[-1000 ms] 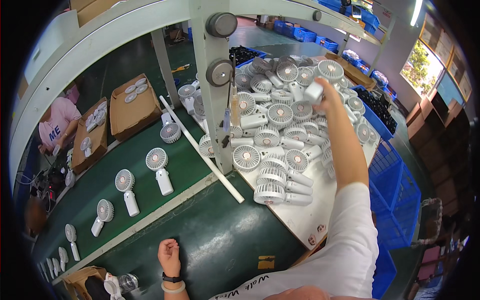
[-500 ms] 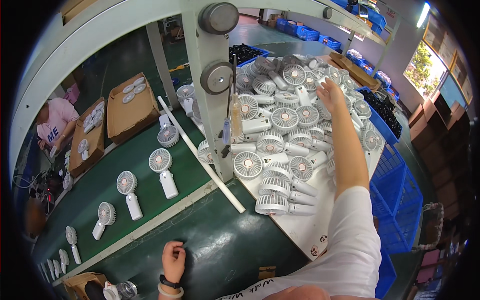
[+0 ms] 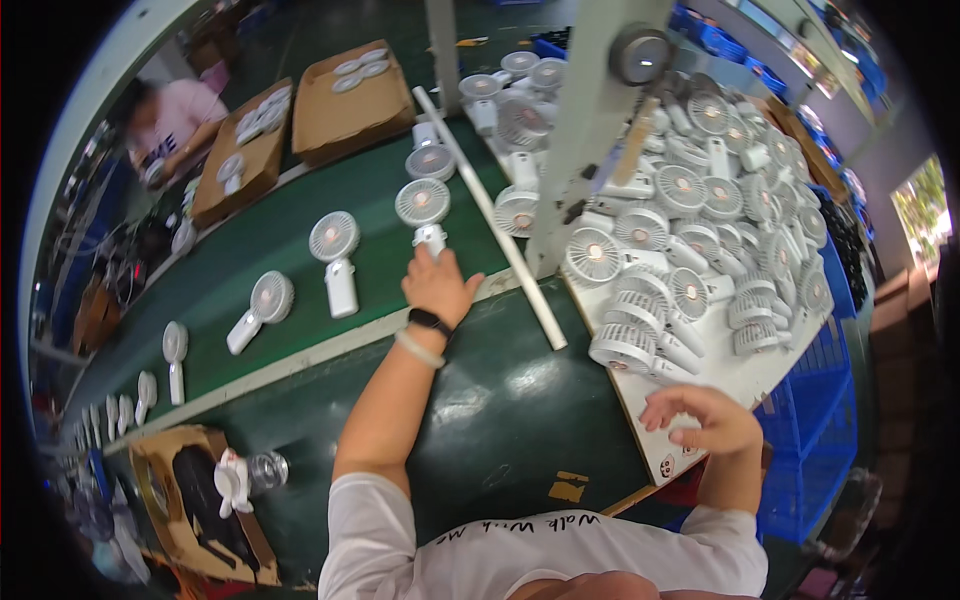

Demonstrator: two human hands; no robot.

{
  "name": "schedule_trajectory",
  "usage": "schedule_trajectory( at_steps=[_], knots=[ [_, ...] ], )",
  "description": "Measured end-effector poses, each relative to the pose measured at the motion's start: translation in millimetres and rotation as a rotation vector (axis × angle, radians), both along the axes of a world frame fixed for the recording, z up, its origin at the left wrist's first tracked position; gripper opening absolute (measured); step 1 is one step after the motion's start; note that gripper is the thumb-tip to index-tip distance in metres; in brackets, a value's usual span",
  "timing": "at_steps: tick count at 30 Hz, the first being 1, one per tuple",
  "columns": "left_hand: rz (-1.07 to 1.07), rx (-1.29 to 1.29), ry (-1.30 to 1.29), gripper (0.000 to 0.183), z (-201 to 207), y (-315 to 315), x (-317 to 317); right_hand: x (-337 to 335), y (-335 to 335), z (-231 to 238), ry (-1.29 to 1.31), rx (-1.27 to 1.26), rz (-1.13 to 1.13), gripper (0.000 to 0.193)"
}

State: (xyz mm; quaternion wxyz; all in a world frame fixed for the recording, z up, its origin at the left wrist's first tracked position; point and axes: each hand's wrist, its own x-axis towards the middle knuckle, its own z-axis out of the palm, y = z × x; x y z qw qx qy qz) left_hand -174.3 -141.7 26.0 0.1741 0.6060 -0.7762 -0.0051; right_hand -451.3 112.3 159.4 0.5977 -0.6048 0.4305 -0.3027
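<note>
My left hand (image 3: 440, 287) reaches over the conveyor's green belt (image 3: 380, 190), its fingers on the lower handle of a white handheld fan (image 3: 422, 203). The thumb stands out to the side, away from the handle, and part of the handle is hidden beneath the fingers. Over the near corner of the white board (image 3: 640, 420) hovers my right hand (image 3: 708, 420), fingers curved and apart, with nothing in it. Just beyond it lies a large heap of similar white fans (image 3: 690, 210). More fans, such as this one (image 3: 335, 240), form a spaced line along the belt.
A white rod (image 3: 490, 210) lies slanting beside an upright metal post (image 3: 570, 150). Cardboard trays (image 3: 335, 130) with white parts stand beyond the belt, near a seated person (image 3: 180, 125). Blue crates (image 3: 815, 400) are at the right; an open carton (image 3: 255, 550) and a jar (image 3: 268, 470) are near left.
My left hand has moved up from the near table onto a fan on the belt. My right hand has drawn back from the far heap toward me. The view has turned left.
</note>
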Motion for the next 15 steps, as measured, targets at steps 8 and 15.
schedule_trajectory(
  at_steps=[8, 15],
  knots=[
    [0.152, 0.158, 0.302, 0.046, -6, -47, 40, 16, 25, -43, -0.307, 0.082, -0.244, 0.038],
    [-0.725, 1.057, 2.298, 0.042, 39, 64, 63, 53, 2, -62, -0.386, 0.210, -0.340, 0.034]
  ],
)
